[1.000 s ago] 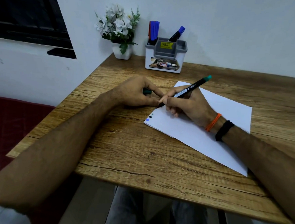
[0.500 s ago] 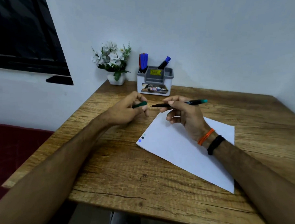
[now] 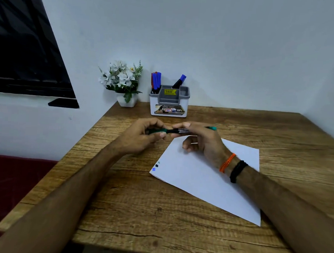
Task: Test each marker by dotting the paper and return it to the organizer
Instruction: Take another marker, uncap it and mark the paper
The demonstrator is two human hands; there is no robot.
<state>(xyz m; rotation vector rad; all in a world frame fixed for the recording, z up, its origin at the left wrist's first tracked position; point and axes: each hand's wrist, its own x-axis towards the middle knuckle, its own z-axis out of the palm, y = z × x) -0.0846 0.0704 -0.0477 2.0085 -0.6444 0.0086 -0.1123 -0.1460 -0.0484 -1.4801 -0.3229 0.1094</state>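
Both hands grip one black marker (image 3: 178,130): left (image 3: 140,137) pinches its green cap (image 3: 156,131), right (image 3: 202,141) its barrel. Organizer (image 3: 169,101) at twelve o'clock holds blue markers (image 3: 156,80).

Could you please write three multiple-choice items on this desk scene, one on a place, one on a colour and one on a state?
1. Where does the organizer stand?
A. at the table's near edge
B. at the table's far edge by the wall, beside the flower pot
C. on the paper

2. What colour is the cap that the left hand holds?
A. green
B. red
C. yellow

3. What are the hands doing with the marker?
A. dotting the paper
B. dropping it into the organizer
C. holding it level above the table, cap at its tip

Answers:
1 B, it sits by the wall next to the flowers.
2 A, green shows between the fingers.
3 C, the right hand holds the barrel clear of the paper, cap meeting its tip.
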